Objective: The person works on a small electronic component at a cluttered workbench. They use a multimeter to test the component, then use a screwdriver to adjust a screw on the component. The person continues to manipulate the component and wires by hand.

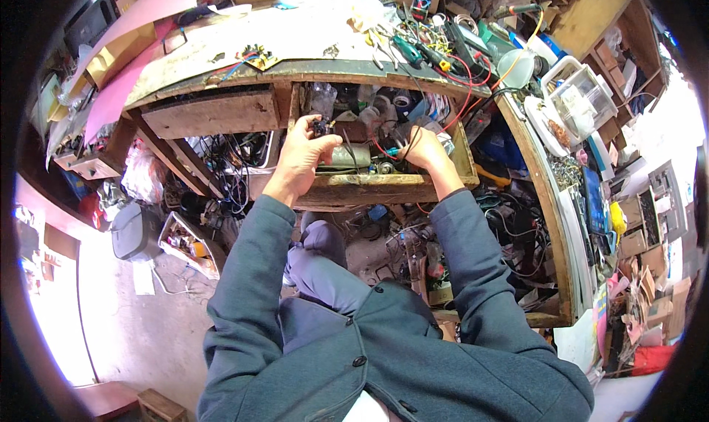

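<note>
Over an open wooden drawer (377, 189), my left hand (301, 156) grips a small black part (322, 128) between thumb and fingers; its exact kind is too small to make out. Across from it, my right hand (430, 153) is closed on a thin black cable (410, 143) that curves by the fingertips. Beneath and between the hands lie a pale greenish block (347, 157), a reddish-brown piece (350, 131) and tangled thin wires. A red wire (374, 146) runs close to the right hand.
On the bench top (185, 71) lie a small wired board (256, 56) and green-handled pliers (406, 50) among several tools. Clear plastic boxes (580, 97) stand on the right. A grey bin (135, 231) and a white tray of parts (193, 245) sit on the floor at left.
</note>
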Demonstrator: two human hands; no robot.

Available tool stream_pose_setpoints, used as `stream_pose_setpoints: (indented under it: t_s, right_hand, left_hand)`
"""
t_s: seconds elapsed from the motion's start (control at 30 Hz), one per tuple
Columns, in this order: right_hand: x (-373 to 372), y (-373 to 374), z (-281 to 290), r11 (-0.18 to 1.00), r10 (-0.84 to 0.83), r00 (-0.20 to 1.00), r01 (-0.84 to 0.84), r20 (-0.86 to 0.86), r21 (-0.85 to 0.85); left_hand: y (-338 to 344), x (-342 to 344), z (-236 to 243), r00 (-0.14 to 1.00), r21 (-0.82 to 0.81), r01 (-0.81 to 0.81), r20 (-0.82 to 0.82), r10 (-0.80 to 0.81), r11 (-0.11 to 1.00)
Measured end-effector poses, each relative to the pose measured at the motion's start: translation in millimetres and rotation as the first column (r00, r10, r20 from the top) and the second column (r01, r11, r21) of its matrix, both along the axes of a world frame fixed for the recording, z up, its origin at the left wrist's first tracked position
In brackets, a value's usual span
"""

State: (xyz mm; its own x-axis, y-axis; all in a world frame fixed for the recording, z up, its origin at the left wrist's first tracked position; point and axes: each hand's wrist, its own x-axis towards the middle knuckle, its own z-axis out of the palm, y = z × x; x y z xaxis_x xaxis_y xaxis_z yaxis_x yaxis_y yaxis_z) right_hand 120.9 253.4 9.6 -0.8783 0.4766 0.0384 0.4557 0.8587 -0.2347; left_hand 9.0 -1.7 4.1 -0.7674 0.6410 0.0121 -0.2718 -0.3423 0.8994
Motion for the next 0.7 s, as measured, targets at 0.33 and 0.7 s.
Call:
stream_pose_setpoints:
  t_s: [0.33, 0.7]
  right_hand:
    - [11, -20, 24, 0.383, -0.278, 0.813, -0.395, -0.512, -0.835]
    - [-7, -60, 16, -0.126, -0.477, 0.63, -0.739, -0.613, -0.661]
  left_hand:
    - [-9, -8, -4, 0.972, 0.188, 0.13, 0.172, -0.163, 0.974]
    - [-6, -8, 8, 0.925, 0.234, 0.246, 0.232, -0.3, 0.941]
